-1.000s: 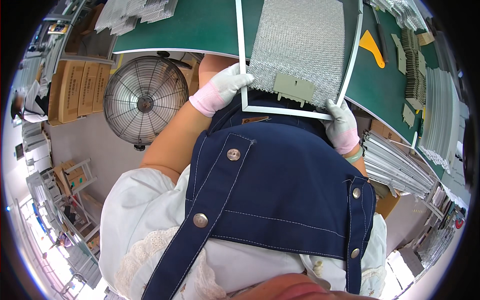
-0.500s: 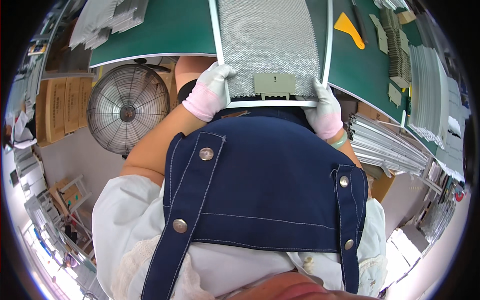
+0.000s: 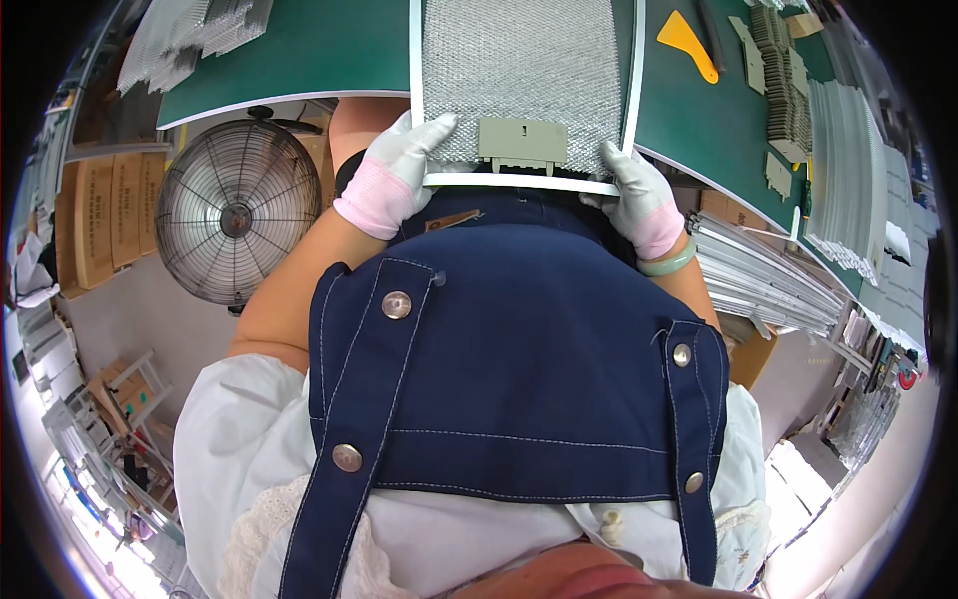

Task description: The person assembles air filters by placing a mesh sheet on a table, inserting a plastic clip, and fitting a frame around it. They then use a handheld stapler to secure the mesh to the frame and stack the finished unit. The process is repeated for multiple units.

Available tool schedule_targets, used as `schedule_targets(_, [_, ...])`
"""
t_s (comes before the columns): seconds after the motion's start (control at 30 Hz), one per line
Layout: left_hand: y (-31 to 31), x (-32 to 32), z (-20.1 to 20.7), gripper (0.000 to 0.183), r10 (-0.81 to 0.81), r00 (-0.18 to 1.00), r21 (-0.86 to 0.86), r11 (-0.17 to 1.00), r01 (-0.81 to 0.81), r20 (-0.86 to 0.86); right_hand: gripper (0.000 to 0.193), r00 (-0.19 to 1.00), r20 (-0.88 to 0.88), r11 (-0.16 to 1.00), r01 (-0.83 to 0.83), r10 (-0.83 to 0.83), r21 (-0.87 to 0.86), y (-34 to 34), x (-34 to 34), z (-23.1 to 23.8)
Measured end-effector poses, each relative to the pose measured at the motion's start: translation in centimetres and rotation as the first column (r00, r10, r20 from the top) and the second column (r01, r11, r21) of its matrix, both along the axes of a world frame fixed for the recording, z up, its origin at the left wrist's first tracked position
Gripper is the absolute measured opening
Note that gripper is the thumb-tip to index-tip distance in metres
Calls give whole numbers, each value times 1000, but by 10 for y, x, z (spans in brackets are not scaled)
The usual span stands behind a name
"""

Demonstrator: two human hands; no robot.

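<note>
Between my gloved hands is a white metal frame [image 3: 519,182], its near end overhanging the bench edge. Silver mesh [image 3: 519,70] lies within the frame, with a gap along its right side. On the mesh's near end sits a grey-green plastic clip [image 3: 523,143], its teeth toward the near bar. My left hand [image 3: 407,165] grips the near left corner, thumb on top over the mesh. My right hand [image 3: 637,190] holds the near right corner, thumb along the side bar. The fingers beneath the frame are mostly hidden on both sides.
On the green bench [image 3: 289,65] lie a yellow scraper [image 3: 691,45], stacked grey-green clips [image 3: 786,90] and white frame strips [image 3: 848,170] at right. Mesh sheets [image 3: 190,35] lie at far left. A floor fan [image 3: 238,215] stands left, and metal bars [image 3: 763,275] are stored under the bench.
The frame with its mesh and clip appears slightly farther up and left, both hands with it. The bench and fan shift similarly, so the view itself has moved too. Both hands keep their grip.
</note>
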State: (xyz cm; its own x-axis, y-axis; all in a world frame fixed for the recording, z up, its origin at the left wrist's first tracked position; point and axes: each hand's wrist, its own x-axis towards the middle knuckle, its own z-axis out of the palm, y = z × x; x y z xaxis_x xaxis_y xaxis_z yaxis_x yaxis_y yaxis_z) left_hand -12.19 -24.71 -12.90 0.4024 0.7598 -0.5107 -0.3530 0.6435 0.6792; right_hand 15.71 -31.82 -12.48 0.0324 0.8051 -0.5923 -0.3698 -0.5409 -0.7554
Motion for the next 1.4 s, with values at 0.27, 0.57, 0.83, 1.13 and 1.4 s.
schedule_targets(0.27, [0, -2, -4, 35, 8, 999, -62, 998, -6, 33, 21, 987, -136, 993, -70, 82, 90, -1, 13, -13])
schedule_targets(0.57, [-5, -1, 0, 41, -90, 996, 80, 993, 92, -28, 28, 950, -287, 983, 156, -122, 100, -2, -5, -8])
schedule_targets(0.83, [-7, 10, 10, 39, 21, 1000, -34, 999, -21, -16, 26, 877, -311, 912, 405, -365, 71, -1, -23, -7])
schedule_targets(1.13, [0, 9, -7, 29, 62, 994, -34, 998, -59, 91, 23, 910, -299, 958, 278, -286, -68, 5, -7, 4])
schedule_targets(1.4, [7, 3, -28, 29, -315, 949, 229, 926, 300, 29, 25, 886, -308, 938, 332, -347, -102, 3, -10, -3])
